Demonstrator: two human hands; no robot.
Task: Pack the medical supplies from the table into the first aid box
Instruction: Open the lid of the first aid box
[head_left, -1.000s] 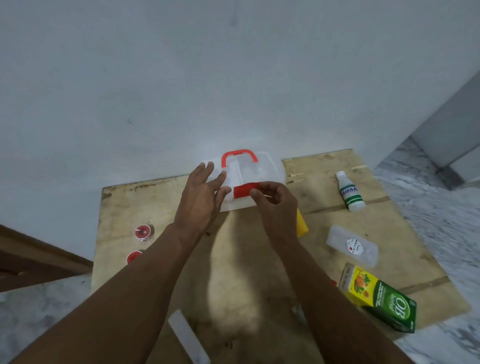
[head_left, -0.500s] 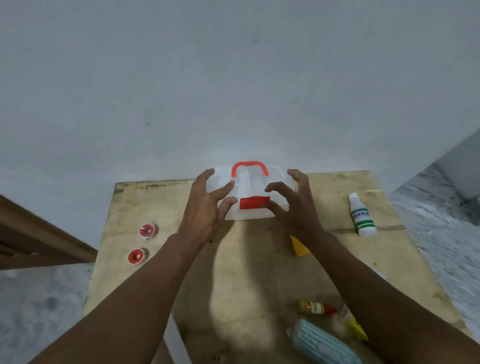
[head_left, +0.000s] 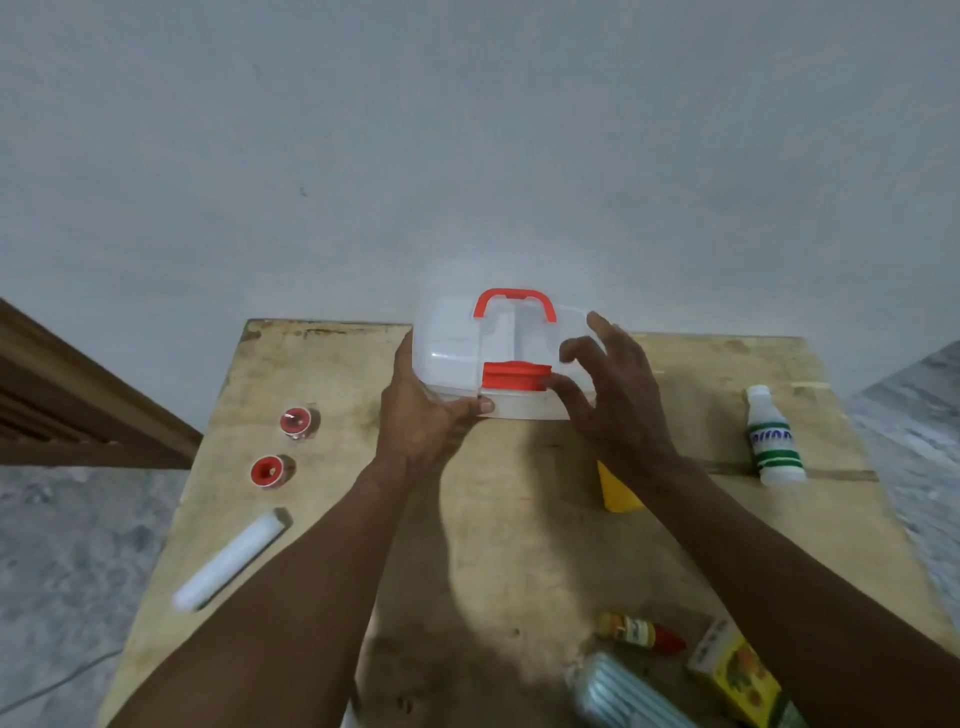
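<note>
The clear first aid box (head_left: 452, 348), with a red handle and a red latch, stands at the far edge of the wooden table (head_left: 332, 374). Its lid is tilted up slightly at the front. My left hand (head_left: 421, 415) grips the box's left front corner, thumb along the base rim. My right hand (head_left: 613, 395) has spread, bent fingers on the right side of the lid, one fingertip beside the red latch. Two red tape rolls (head_left: 296, 421) and a white tube (head_left: 228, 561) lie at the left.
A white bottle with green bands (head_left: 774, 441) lies at the right. A yellow item (head_left: 618, 493) shows under my right wrist. Near the front edge sit a small red-capped bottle (head_left: 639, 631), a pack of blue masks (head_left: 623, 696) and a yellow-green carton (head_left: 737, 675).
My left hand has shifted from the lid top down to the box's left front corner. The lid's front has lifted a little. The view has dropped, so more of the table's near part shows.
</note>
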